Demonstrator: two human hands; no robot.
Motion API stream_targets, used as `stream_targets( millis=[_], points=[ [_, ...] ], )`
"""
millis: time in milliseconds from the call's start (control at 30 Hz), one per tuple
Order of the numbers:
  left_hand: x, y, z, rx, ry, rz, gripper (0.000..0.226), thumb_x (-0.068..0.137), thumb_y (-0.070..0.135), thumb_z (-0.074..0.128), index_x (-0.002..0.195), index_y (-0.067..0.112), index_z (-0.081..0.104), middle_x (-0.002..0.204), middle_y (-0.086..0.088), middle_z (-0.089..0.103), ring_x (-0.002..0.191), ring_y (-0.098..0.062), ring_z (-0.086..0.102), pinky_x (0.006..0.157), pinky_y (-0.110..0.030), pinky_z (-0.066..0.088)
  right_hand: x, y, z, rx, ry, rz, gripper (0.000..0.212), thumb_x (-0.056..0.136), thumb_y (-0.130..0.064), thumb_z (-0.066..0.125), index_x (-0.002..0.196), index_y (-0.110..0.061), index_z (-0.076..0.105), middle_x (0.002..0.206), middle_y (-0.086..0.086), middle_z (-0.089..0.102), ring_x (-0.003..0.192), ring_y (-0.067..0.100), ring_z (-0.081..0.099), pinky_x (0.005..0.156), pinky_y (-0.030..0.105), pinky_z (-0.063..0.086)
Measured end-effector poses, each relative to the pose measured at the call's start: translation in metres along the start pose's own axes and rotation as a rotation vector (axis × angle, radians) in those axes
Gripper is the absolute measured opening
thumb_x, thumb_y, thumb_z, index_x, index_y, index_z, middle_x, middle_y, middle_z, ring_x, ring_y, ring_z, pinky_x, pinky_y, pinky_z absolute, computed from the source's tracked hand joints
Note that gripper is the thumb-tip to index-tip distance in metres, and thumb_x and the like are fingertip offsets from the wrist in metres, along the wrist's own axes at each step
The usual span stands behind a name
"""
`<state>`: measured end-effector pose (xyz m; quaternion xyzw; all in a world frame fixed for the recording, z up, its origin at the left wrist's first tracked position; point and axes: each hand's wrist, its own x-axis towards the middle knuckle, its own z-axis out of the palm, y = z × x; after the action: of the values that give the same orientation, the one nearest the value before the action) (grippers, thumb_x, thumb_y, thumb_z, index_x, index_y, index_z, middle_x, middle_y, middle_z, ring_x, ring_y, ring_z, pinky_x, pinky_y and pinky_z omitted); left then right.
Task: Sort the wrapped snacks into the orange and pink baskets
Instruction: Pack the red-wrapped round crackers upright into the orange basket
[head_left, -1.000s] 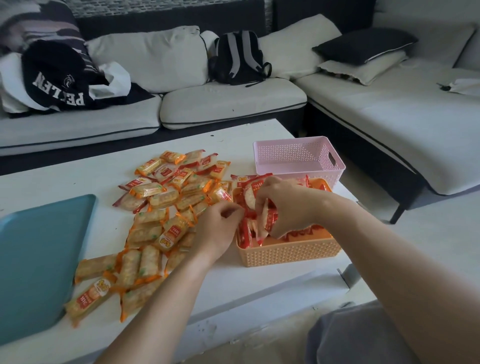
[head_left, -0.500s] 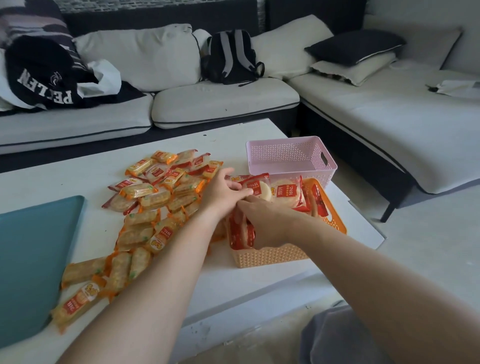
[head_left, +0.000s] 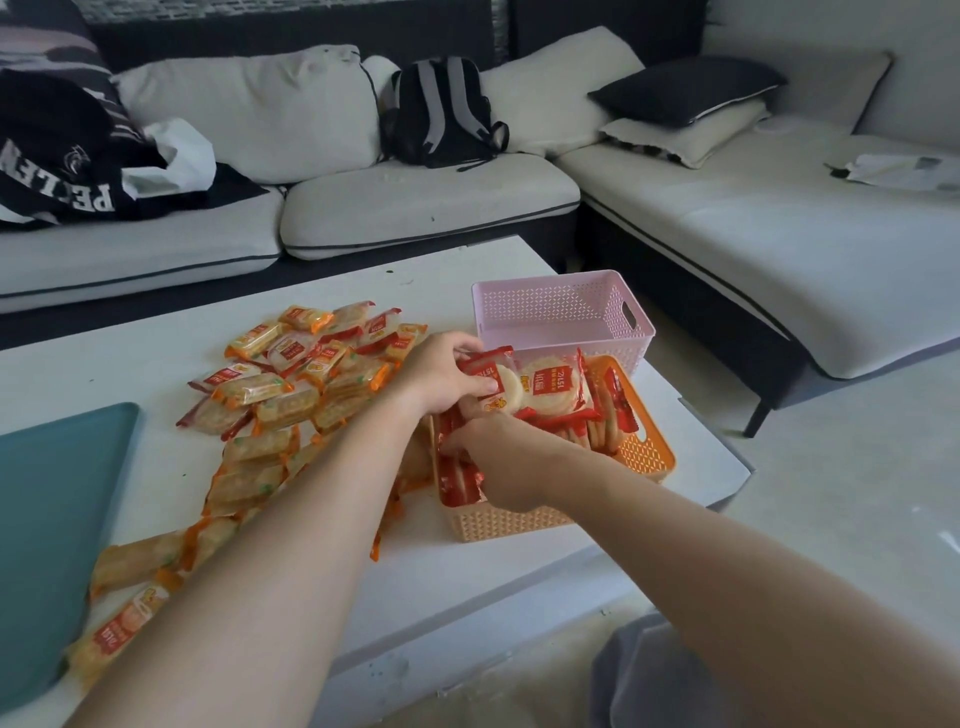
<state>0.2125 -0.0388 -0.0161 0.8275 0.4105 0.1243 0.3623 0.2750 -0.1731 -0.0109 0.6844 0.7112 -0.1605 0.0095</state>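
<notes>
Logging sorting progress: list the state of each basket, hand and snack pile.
Pink perforated plastic basket: empty, upright.
Orange perforated plastic basket: part-filled with red-wrapped snacks.
Left hand: grips a red-wrapped round cracker packet.
Right hand: among those snacks; grip unclear.
Orange-wrapped snack pile: loose on white table.

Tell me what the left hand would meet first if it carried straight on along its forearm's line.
Probably the near left corner of the pink basket: the left hand, gripping a red-wrapped snack, points about that way. Depth is unclear.
</notes>
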Motion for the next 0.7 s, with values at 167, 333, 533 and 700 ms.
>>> stream_targets(
  millis=[167,333,533,700],
  points=[
    [-0.02,0.003,-0.025,-0.159,0.129,0.009,0.034,0.083,0.023,0.085,0.115,0.023,0.072,0.097,0.011,0.071,0.093,-0.011,0.07,0.073,-0.022,0.053,-0.009,0.03,-0.023,0.288,0.148,0.114,0.036,0.089,-0.004,0.055,0.111,-0.021,0.078,0.104,0.001,0.076,0.094,0.021,0.072,0.085,0.039,0.06],
    [-0.065,0.018,-0.022,-0.247,0.298,0.005,0.023,0.084,0.032,0.082,0.1,0.025,0.067,0.095,0.012,0.069,0.087,-0.008,0.067,0.078,-0.033,0.058,-0.028,0.049,-0.051,1.002,0.498,0.37,0.019,0.1,-0.022,0.055,0.117,-0.019,0.062,0.096,0.006,0.072,0.073,0.025,0.077,0.058,0.035,0.062],
    [-0.095,0.028,0.006,-0.129,0.225,-0.045,0.034,0.091,0.028,0.071,0.119,0.026,0.053,0.106,0.005,0.067,0.088,-0.015,0.066,0.073,-0.036,0.057,-0.026,0.048,-0.037,0.713,0.298,0.306,0.018,0.101,-0.018,0.059,0.109,-0.012,0.074,0.096,0.01,0.076,0.078,0.027,0.077,0.071,0.044,0.065],
    [-0.108,0.024,0.029,0.315,0.216,0.051,0.037,0.092,0.018,0.064,0.128,0.026,0.057,0.117,0.0,0.069,0.104,-0.025,0.067,0.087,-0.043,0.056,-0.01,0.078,-0.032,0.289,0.54,0.517,0.042,0.097,-0.027,0.054,0.14,-0.023,0.057,0.141,0.009,0.054,0.129,0.033,0.049,0.1,0.047,0.046]
  ],
)
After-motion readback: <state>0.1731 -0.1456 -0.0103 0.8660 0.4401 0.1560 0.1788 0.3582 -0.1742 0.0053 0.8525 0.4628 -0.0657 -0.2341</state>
